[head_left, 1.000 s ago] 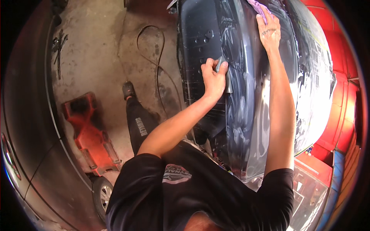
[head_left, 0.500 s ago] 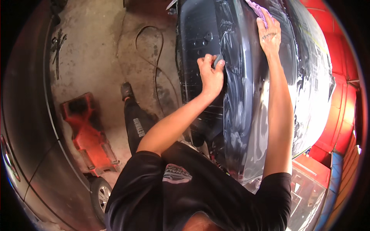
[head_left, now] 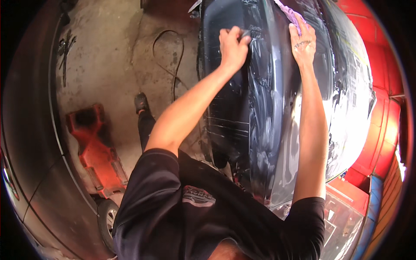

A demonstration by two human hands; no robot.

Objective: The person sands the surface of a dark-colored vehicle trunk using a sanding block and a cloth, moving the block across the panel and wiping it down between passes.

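My left hand [head_left: 232,51] pinches a small grey block [head_left: 246,34] between thumb and fingers. It sits against the upright dark side of a car [head_left: 223,104], just below a raised body line smeared with whitish wet streaks. What the block is made of I cannot tell. Farther right, my right hand [head_left: 303,47] rests on the car's upper surface with a crumpled purple cloth [head_left: 289,13] under and between its fingers. Part of the cloth is hidden by the fingers.
On the concrete floor to the left lies a red and black creeper [head_left: 97,149]. A looped hose [head_left: 182,41] runs beside the car. A second dark car [head_left: 32,125] stands at the far left. Red cabinets or panels [head_left: 379,117] line the right.
My left hand has slid forward along the car's side with the grey block, away from my body. My right hand and the purple cloth have stayed almost in place.
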